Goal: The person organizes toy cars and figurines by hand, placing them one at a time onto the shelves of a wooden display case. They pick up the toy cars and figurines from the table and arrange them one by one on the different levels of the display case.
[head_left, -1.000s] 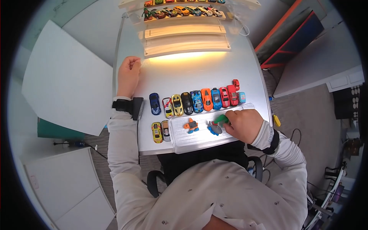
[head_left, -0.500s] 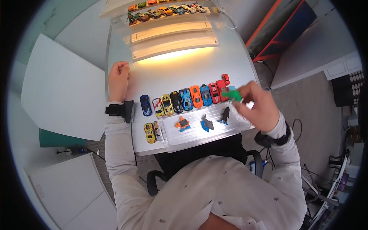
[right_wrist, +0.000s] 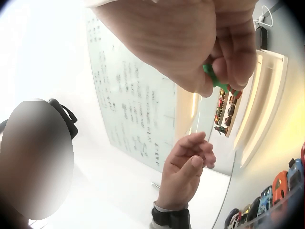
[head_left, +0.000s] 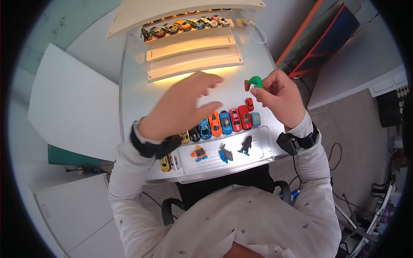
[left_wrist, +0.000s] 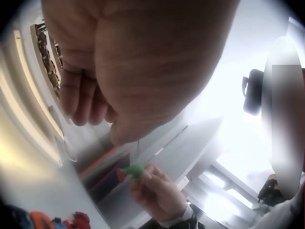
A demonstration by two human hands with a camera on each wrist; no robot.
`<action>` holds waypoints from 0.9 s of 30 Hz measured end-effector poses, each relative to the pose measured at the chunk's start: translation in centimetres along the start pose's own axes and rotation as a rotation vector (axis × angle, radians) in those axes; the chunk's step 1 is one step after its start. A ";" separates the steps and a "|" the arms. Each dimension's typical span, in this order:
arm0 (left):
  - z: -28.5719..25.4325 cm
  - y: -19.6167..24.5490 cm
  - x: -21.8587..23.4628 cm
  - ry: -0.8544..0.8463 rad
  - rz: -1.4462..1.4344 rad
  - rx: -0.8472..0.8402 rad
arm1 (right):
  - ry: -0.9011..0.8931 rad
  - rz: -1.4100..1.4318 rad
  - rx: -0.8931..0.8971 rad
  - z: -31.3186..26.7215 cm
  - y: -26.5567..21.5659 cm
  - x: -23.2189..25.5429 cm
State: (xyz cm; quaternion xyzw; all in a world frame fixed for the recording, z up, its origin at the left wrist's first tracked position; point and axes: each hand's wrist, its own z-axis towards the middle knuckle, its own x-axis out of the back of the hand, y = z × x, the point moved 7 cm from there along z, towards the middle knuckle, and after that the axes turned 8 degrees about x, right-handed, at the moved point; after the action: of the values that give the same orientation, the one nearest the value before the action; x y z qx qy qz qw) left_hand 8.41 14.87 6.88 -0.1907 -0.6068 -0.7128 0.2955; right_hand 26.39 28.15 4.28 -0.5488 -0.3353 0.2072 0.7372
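Note:
In the head view the right hand [head_left: 284, 96] pinches a small green toy [head_left: 255, 81] with a red part between thumb and fingers, above the table right of centre. The left hand [head_left: 178, 105] hangs in the air over the row of toy cars, its fingers apart and holding nothing. The right wrist view shows the green toy [right_wrist: 217, 78] at the right hand's fingertips, partly hidden by them. Below, a clear tray [head_left: 206, 173] bears an orange and grey figure [head_left: 199, 153], a grey and blue one [head_left: 225, 153] and a black one [head_left: 246, 145].
Toy cars, among them an orange one [head_left: 215, 124] and a blue one [head_left: 225, 122], stand in a row behind the tray. A yellow car [head_left: 165, 164] sits left of it. A lit wooden shelf [head_left: 193, 49] with more cars stands at the table's back.
The right hand has lifted the green toy up from the tray and away over the table. The left hand has come from the table's left side toward the middle, its fingers now spread.

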 end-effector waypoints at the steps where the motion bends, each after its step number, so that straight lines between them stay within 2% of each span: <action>1: 1.2 0.9 -1.3 -0.029 0.063 -0.034 | -0.011 0.003 0.006 0.3 0.0 -0.3; 4: 3.9 2.0 -3.6 -0.013 0.095 -0.134 | -0.015 0.022 0.015 1.1 1.2 -0.5; 8: 6.1 0.1 -4.6 0.047 -0.045 0.011 | -0.026 -0.013 0.033 1.8 2.3 0.0; 11: 7.2 -0.7 -5.6 -0.041 -0.028 0.010 | -0.065 0.031 0.021 2.5 3.2 0.2; 18: 9.2 -2.5 -5.7 -0.033 -0.039 0.024 | -0.110 0.006 0.048 3.9 4.8 0.3; 20: 9.7 -3.4 -5.5 -0.036 -0.075 0.058 | -0.058 0.063 0.112 4.3 4.9 0.4; 21: 10.1 -3.5 -5.2 -0.005 -0.074 0.047 | -0.032 0.091 0.143 4.4 5.0 0.5; 24: 12.5 -4.2 -3.1 0.125 -0.065 0.014 | 0.003 0.153 0.072 4.0 6.3 0.7; 27: 16.6 -5.8 -0.8 0.284 -0.010 -0.005 | -0.106 0.148 0.022 3.7 7.7 0.0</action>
State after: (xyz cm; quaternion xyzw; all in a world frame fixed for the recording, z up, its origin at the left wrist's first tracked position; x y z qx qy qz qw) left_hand 3.77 31.73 5.16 -0.0857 -0.5580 -0.7356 0.3743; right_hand 24.27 33.04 -2.43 -0.5521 -0.3300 0.2933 0.7073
